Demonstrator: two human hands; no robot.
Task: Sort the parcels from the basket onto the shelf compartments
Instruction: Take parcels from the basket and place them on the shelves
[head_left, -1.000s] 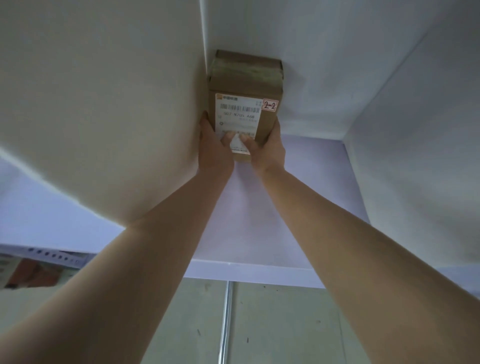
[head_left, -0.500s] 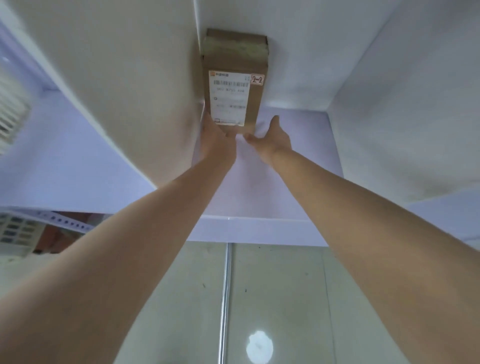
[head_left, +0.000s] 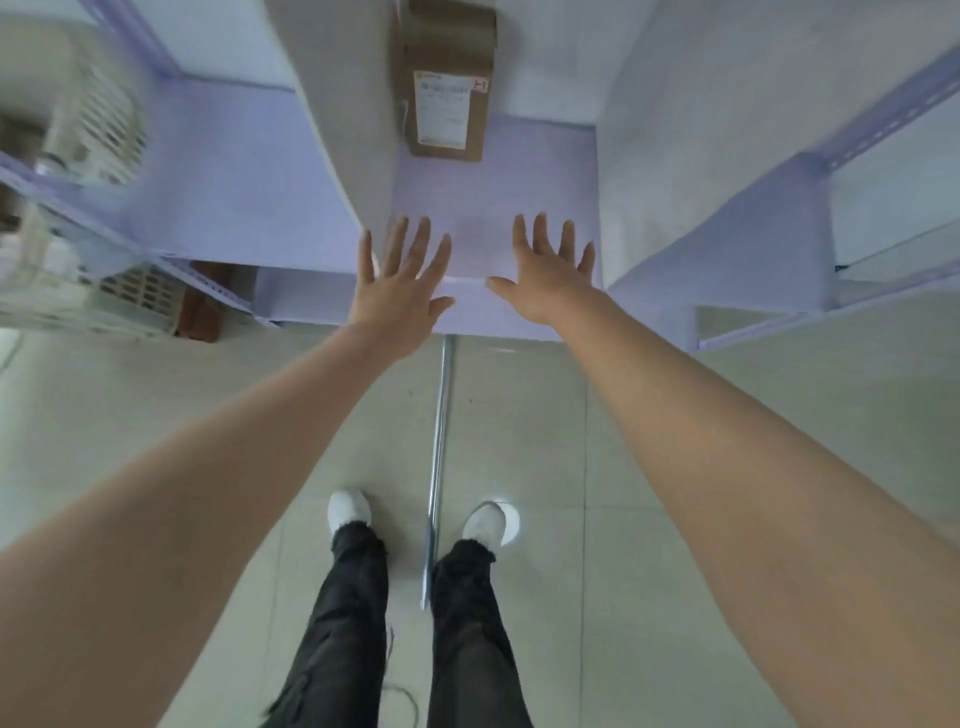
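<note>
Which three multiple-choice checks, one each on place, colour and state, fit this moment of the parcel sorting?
1. Where is the brown parcel? A in the basket; B deep in a shelf compartment; C on the tiled floor.
2. What colour is the compartment's base? A lilac; B green; C black.
3. How are the hands? A both grip the parcel; B only the left grips it; C left hand and right hand both open, clear of it.

Key: B, it sits at the back beside the left wall; A, the base shows pale purple; C, the fingers are spread near the front edge, apart from the parcel.
</note>
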